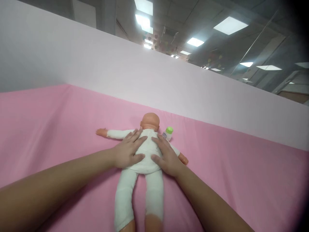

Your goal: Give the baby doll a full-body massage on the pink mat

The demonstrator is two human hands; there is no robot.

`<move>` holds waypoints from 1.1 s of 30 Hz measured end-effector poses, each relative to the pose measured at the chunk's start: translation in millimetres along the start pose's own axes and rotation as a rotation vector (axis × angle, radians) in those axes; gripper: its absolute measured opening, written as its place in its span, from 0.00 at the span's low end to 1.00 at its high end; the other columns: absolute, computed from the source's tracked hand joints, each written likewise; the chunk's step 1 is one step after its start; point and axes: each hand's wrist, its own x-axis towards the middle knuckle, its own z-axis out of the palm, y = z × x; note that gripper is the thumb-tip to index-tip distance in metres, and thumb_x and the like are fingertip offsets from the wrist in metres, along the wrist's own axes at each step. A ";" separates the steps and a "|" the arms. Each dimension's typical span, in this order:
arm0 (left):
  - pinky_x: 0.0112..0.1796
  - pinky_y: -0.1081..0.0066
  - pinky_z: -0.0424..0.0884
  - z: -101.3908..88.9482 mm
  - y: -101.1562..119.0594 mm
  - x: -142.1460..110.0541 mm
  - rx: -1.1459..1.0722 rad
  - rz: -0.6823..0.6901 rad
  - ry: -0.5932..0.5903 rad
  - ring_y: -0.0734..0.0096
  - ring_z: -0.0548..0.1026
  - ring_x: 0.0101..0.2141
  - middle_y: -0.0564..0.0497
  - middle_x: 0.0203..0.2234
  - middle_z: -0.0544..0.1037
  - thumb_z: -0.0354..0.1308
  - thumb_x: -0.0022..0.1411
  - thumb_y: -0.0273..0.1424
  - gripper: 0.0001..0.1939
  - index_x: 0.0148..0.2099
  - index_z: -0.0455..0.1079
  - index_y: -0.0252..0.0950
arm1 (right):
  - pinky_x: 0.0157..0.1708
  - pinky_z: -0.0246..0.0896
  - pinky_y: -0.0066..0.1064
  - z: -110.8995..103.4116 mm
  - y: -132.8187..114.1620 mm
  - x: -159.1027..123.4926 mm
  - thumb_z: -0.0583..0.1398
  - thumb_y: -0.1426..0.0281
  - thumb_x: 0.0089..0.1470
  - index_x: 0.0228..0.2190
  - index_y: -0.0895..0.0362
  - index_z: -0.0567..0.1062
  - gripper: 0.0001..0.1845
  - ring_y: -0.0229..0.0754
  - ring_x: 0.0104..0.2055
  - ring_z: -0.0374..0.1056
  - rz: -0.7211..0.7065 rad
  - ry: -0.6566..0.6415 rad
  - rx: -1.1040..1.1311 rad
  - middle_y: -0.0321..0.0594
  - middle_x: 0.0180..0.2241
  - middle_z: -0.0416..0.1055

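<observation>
A baby doll [149, 148] with a white cloth body lies face down, the back of its bald head away from me and its legs toward me. Its arms stretch out to both sides. My left hand [129, 149] rests with spread fingers on the left side of the doll's back. On the right side of the back lies my right hand [167, 156], its fingers also apart. Just beyond the right fingertips is a small clear bottle [168, 132] with a green cap, beside the doll's shoulder.
A pink sheet [79, 122] with soft folds covers the surface under the doll. Behind it runs a pale low wall [145, 77], slanting down to the right. Above the wall, glass or a mirror shows ceiling lights [230, 25].
</observation>
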 end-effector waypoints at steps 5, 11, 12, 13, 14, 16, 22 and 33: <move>0.67 0.38 0.43 -4.0 -1.6 1.4 -0.003 0.001 0.063 0.35 0.41 0.72 0.39 0.75 0.42 0.54 0.67 0.56 0.41 0.74 0.55 0.42 | 0.71 0.41 0.56 -0.9 6.9 0.8 0.60 0.48 0.62 0.69 0.45 0.59 0.39 0.56 0.76 0.41 -0.013 -0.014 0.058 0.42 0.74 0.45; 0.66 0.39 0.47 -5.6 -4.1 4.5 -0.104 -0.013 -0.041 0.37 0.45 0.72 0.38 0.75 0.46 0.55 0.65 0.57 0.45 0.76 0.49 0.44 | 0.71 0.42 0.59 -0.7 18.0 7.8 0.59 0.49 0.64 0.70 0.45 0.57 0.38 0.57 0.75 0.44 -0.024 -0.011 0.066 0.42 0.73 0.50; 0.66 0.40 0.49 -6.2 -4.0 4.6 -0.130 -0.042 -0.041 0.38 0.47 0.72 0.39 0.74 0.49 0.55 0.65 0.57 0.45 0.76 0.51 0.45 | 0.70 0.43 0.59 -0.6 19.0 8.3 0.59 0.49 0.64 0.69 0.45 0.58 0.38 0.57 0.74 0.47 -0.022 -0.034 0.068 0.41 0.72 0.52; 0.66 0.41 0.50 -7.6 -3.3 4.4 -0.146 -0.065 -0.022 0.38 0.49 0.71 0.41 0.74 0.51 0.56 0.65 0.58 0.44 0.75 0.53 0.45 | 0.70 0.45 0.58 -0.5 19.6 8.3 0.59 0.49 0.64 0.69 0.45 0.59 0.37 0.57 0.73 0.49 -0.023 -0.036 0.069 0.41 0.71 0.54; 0.66 0.43 0.51 -9.7 -1.9 3.9 -0.155 -0.076 0.007 0.39 0.51 0.71 0.42 0.73 0.53 0.56 0.65 0.57 0.42 0.74 0.56 0.45 | 0.70 0.46 0.58 -0.3 19.8 7.8 0.59 0.50 0.64 0.69 0.45 0.60 0.37 0.57 0.72 0.50 -0.026 -0.015 0.070 0.42 0.71 0.55; 0.66 0.47 0.54 -16.7 2.7 1.8 -0.164 -0.072 0.072 0.43 0.56 0.69 0.41 0.72 0.57 0.54 0.67 0.55 0.39 0.72 0.59 0.42 | 0.69 0.47 0.58 0.4 18.9 5.6 0.60 0.51 0.64 0.67 0.48 0.63 0.35 0.58 0.72 0.51 -0.044 0.083 0.064 0.44 0.70 0.57; 0.41 0.57 0.70 -40.1 10.5 -6.4 -0.086 -0.410 0.200 0.50 0.78 0.39 0.41 0.40 0.81 0.47 0.69 0.54 0.28 0.46 0.76 0.36 | 0.63 0.60 0.51 4.5 6.9 -0.3 0.58 0.59 0.65 0.61 0.50 0.69 0.25 0.54 0.64 0.62 -0.070 0.365 0.040 0.47 0.60 0.68; 0.32 0.65 0.70 -17.5 11.9 1.3 -0.889 -0.588 0.376 0.56 0.77 0.33 0.49 0.29 0.78 0.60 0.59 0.56 0.26 0.35 0.74 0.36 | 0.61 0.60 0.51 9.9 -8.7 8.4 0.63 0.65 0.58 0.64 0.47 0.66 0.33 0.54 0.61 0.66 0.030 0.158 0.128 0.42 0.61 0.69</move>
